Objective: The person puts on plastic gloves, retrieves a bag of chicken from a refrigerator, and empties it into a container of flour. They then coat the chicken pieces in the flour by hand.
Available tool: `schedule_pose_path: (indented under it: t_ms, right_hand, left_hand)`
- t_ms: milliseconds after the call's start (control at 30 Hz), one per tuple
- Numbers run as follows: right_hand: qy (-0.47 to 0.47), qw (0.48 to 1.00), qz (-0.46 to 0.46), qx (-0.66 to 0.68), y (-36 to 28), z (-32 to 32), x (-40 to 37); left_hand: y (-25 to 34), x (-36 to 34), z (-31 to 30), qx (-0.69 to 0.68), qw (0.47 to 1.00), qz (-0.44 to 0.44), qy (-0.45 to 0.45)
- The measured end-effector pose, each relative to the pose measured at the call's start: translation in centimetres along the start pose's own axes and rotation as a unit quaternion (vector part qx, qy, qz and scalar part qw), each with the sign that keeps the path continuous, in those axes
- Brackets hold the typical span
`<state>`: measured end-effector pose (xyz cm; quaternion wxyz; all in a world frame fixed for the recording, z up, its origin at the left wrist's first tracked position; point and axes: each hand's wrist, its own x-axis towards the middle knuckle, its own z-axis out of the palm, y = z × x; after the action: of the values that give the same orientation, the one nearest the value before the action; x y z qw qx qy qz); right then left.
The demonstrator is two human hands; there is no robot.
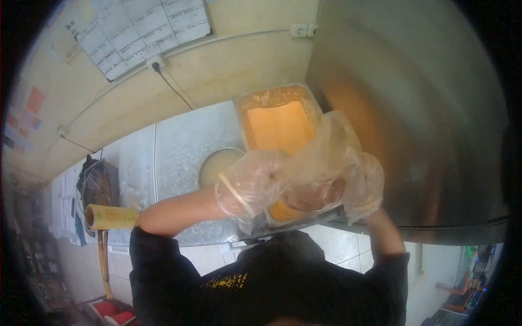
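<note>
Both of my hands wear loose clear plastic gloves. Between them hangs a clear plastic bag (329, 136), with reddish-brown pieces that look like raw meat (312, 194) showing at its lower part. My left hand (261, 179) is closed on the bag's left side, a tan band around its glove at the wrist. On the right side, the fingers of my right hand (363, 182) grip the bag's edge. Beneath the bag lies a deep rectangular metal pan (239, 117) of orange powder (280, 127). A round metal bowl (217, 163) of cloudy liquid stands left of it, partly behind my left hand.
The pan and bowl stand on a metal counter (182, 141) along the wall. A tall stainless steel surface (418, 125) rises close on the right. Further left are a yellow cardboard tube (111, 217) and a dark plastic-wrapped item (98, 182). A plugged-in cord (174, 87) hangs down the wall.
</note>
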<state>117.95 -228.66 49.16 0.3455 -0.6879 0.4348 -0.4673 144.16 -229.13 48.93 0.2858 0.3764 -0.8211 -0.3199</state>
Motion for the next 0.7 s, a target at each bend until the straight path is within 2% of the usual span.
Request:
schedule_pose_path:
  t_ms: [100, 133, 200, 233, 267, 333, 367, 400, 433, 467, 500, 533, 567, 600, 667, 700]
  right_hand:
    - [0.017, 0.993, -0.001, -0.120, 0.6, -0.2, 0.9]
    - [0.024, 0.989, 0.016, -0.144, 1.1, 0.4, 1.1]
    - [0.060, 0.973, -0.089, -0.206, 3.1, 1.9, 2.1]
    - [0.064, 0.973, -0.093, -0.202, 3.1, 2.3, 2.5]
    - [0.069, 0.973, -0.098, -0.197, 3.2, 2.7, 2.9]
    - [0.042, 0.991, -0.049, -0.120, 2.5, 3.1, 3.5]
    - [0.031, 0.995, -0.041, -0.085, 2.7, 3.2, 3.8]
    - [0.022, 0.995, -0.073, -0.057, 4.3, 3.3, 4.4]
    - [0.009, 0.996, -0.088, -0.024, 4.8, 3.2, 4.9]
    - [-0.005, 0.995, -0.102, 0.009, 5.2, 3.1, 5.4]
    - [-0.020, 0.994, -0.098, 0.049, 4.6, 2.7, 5.7]
    - [-0.038, 0.990, -0.132, 0.043, 4.3, 2.2, 5.9]
    - [-0.056, 0.984, -0.166, 0.039, 4.0, 1.7, 6.2]
    - [-0.076, 0.968, -0.238, -0.012, 4.0, 0.8, 6.4]
    - [-0.116, 0.951, -0.284, -0.046, 2.7, 0.2, 5.7]
    - [-0.137, 0.956, -0.259, -0.031, 1.6, 0.4, 4.6]
  left_hand:
    - [0.1, -0.4, 0.8, 0.077, 0.994, 0.035, 0.064]
    - [0.0, -0.5, 0.9, 0.060, 0.997, -0.014, 0.049]
    - [-0.2, -0.6, 2.0, 0.015, 0.993, -0.113, 0.032]
    - [-0.5, -1.1, 2.5, -0.136, 0.979, -0.131, 0.081]
    - [-0.9, -1.9, 3.2, -0.282, 0.940, -0.147, 0.125]
    - [-3.3, -4.6, 5.4, -0.466, 0.849, -0.173, 0.180]
    - [-6.0, -6.3, 7.3, -0.506, 0.821, -0.178, 0.195]
    - [-7.6, -7.4, 8.5, -0.546, 0.790, -0.182, 0.211]
    - [-7.9, -7.3, 9.2, -0.673, 0.706, -0.201, 0.092]
    - [-8.1, -6.2, 10.3, -0.776, 0.595, -0.209, -0.027]
    - [-8.1, -5.1, 11.7, -0.853, 0.459, -0.205, -0.144]
    - [-8.4, -4.0, 13.4, -0.877, 0.426, -0.201, -0.091]
    - [-8.0, -2.0, 13.5, -0.816, 0.549, -0.174, -0.047]
    - [-7.6, -0.1, 13.5, -0.732, 0.662, -0.162, 0.002]
    - [-8.0, 3.6, 13.5, -0.556, 0.824, -0.084, 0.071]
    - [-10.8, 4.7, 15.5, -0.616, 0.780, -0.054, 0.099]
